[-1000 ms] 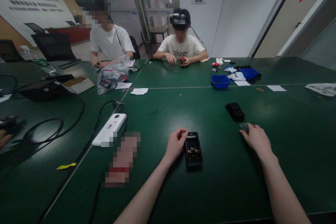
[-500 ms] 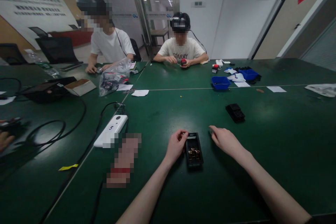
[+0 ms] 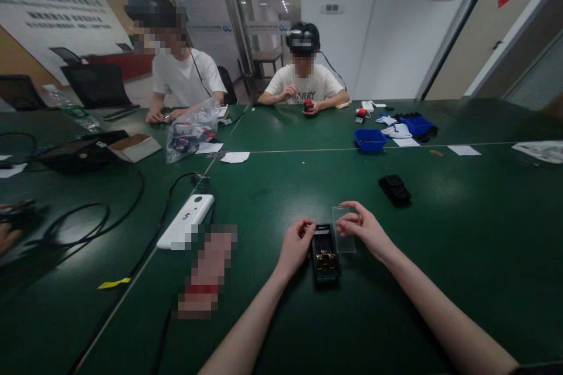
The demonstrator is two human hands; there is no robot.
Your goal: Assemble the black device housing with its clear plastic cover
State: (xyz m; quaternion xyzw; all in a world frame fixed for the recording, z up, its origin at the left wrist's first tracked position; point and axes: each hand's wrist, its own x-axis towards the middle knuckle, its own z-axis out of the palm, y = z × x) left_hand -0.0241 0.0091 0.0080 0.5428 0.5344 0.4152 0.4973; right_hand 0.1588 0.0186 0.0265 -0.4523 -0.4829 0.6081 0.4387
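Observation:
A black rectangular open box (image 3: 326,272) with brass-coloured metal parts inside lies on the green table, long side pointing away from me. My left hand (image 3: 299,244) pinches its upper left edge between closed fingers. Just right of the box, my right hand (image 3: 363,227) holds a clear rectangular plastic plate (image 3: 345,244) by its right side. The plate stands close beside the box; I cannot tell whether they touch. Farther off to the right rests a black device-like block (image 3: 394,190).
Left of me lie a white power bank marked 5 (image 3: 187,222), a blurred-out flat object (image 3: 211,269) and black cables (image 3: 99,217). Blue trays (image 3: 370,139), papers and a plastic bag (image 3: 193,132) lie farther back. Two people sit across the table; another person's hand (image 3: 9,234) shows at left.
My right hand has moved left to the box and turned, and the clear plate now shows plainly in its fingers. My left hand and the box have stayed put.

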